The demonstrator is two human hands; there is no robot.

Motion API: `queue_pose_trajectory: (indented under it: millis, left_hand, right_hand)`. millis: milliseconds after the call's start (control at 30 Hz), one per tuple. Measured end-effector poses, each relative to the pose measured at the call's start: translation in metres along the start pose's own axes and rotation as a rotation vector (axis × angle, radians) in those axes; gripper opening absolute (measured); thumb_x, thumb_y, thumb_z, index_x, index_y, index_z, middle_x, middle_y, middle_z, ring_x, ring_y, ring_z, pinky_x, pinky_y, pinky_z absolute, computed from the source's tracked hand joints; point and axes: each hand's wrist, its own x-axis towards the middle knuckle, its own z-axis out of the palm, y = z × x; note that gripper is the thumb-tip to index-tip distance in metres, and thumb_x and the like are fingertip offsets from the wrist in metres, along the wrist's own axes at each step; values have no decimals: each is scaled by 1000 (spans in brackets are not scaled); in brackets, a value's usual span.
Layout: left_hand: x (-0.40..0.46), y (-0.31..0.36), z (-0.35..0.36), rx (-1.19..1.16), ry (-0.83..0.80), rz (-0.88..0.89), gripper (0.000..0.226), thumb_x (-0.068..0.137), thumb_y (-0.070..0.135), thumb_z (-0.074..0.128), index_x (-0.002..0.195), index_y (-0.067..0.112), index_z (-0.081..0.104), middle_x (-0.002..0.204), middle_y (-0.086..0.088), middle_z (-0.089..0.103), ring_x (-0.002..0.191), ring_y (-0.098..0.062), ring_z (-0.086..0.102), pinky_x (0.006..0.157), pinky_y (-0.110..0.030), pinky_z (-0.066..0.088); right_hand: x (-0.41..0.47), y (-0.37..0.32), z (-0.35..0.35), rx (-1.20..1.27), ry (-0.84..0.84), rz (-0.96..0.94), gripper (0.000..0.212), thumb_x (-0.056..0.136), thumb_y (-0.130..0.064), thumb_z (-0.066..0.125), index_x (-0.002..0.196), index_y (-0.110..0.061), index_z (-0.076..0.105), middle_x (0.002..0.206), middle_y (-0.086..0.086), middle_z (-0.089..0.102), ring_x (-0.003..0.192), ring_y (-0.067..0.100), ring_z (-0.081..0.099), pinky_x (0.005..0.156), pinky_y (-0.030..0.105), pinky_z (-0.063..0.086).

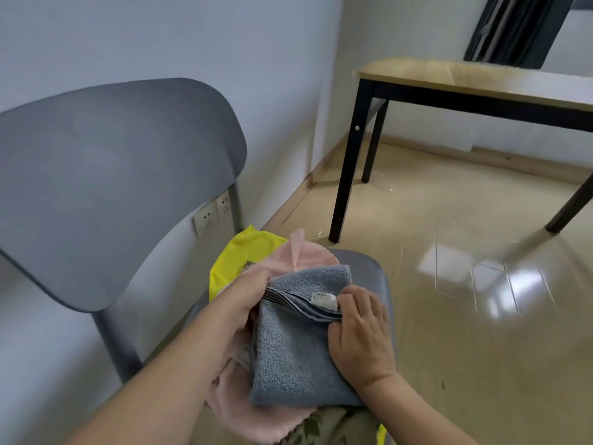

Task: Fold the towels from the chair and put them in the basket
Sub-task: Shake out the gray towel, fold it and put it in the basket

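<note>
A grey-blue towel [288, 354] lies half folded on the seat of the grey chair [106, 187], on top of a pink towel [244, 409] and a yellow towel [244, 252]. My left hand [247, 300] pinches the towel's stacked striped edge at its left end. My right hand [362, 329] grips the same edge by the white label and rests on the cloth. A green patterned cloth [324, 425] peeks out at the bottom. No basket is in view.
The chair stands against a white wall with sockets [211, 213]. A wooden table with black legs [349, 162] stands to the right over a glossy beige floor [465, 300]. A dark curtain [513, 27] hangs behind the table.
</note>
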Motion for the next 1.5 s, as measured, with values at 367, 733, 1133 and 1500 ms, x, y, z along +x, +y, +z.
queue_pose_trajectory:
  millis: [367, 733, 1133, 1500]
  left_hand:
    - [2, 17, 2, -298, 29, -86, 27, 90, 13, 50, 63, 9, 49, 39, -8, 51, 28, -16, 50, 43, -20, 42]
    - [12, 18, -4, -120, 23, -161, 24, 93, 5, 52, 69, 7, 48, 71, -10, 49, 60, -22, 48, 53, -30, 42]
    - [14, 22, -7, -72, -6, -260, 24, 80, 31, 45, 67, 11, 47, 47, -5, 42, 45, -21, 39, 49, -23, 34]
    - [16, 18, 9, -181, -58, -179, 16, 93, 8, 46, 82, 1, 54, 50, -17, 64, 48, -29, 63, 53, -36, 52]
  right_hand:
    - [-5, 0, 5, -37, -62, 8, 11, 67, -19, 41, 76, -17, 47, 77, 2, 51, 65, 26, 48, 66, 31, 35]
    - [-4, 2, 9, -44, -71, 20, 10, 66, -19, 41, 73, -16, 47, 76, 3, 50, 63, 27, 47, 63, 32, 29]
    - [-5, 1, 9, -11, -71, 33, 9, 66, -19, 41, 74, -16, 45, 75, 3, 48, 64, 26, 46, 63, 31, 28]
    - [-6, 2, 10, 1, -71, 43, 9, 66, -18, 41, 74, -16, 44, 75, 2, 48, 63, 25, 44, 63, 30, 28]
